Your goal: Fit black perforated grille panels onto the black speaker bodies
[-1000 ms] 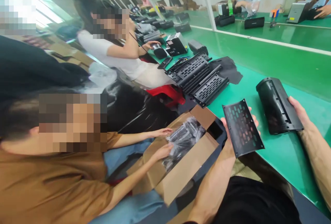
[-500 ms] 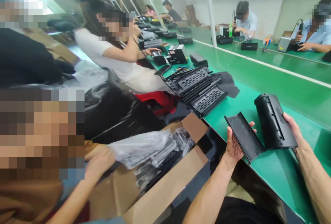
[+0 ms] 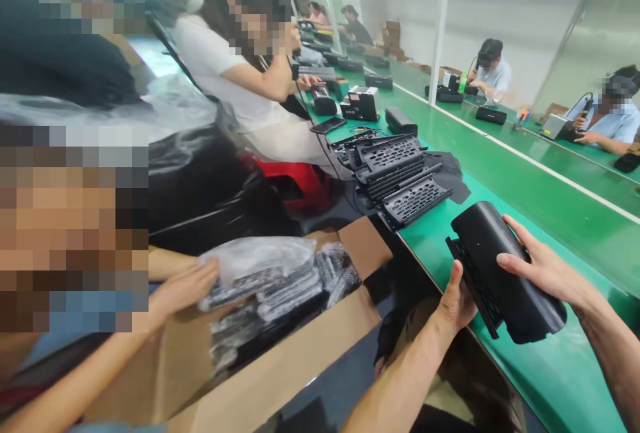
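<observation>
A black rounded casing point(image 3: 507, 270) is at the right of the scene, gripped by the right hand point(image 3: 547, 266) over the near part of the table. Its smooth curved side faces up, with a sheen along it and a notched edge at the near end. It slants from far left to near right. Just left of it, the left hand point(image 3: 459, 303) holds a black slotted panel point(image 3: 474, 286), seen nearly edge-on and roughly parallel to the casing. Whether the two pieces touch is unclear.
</observation>
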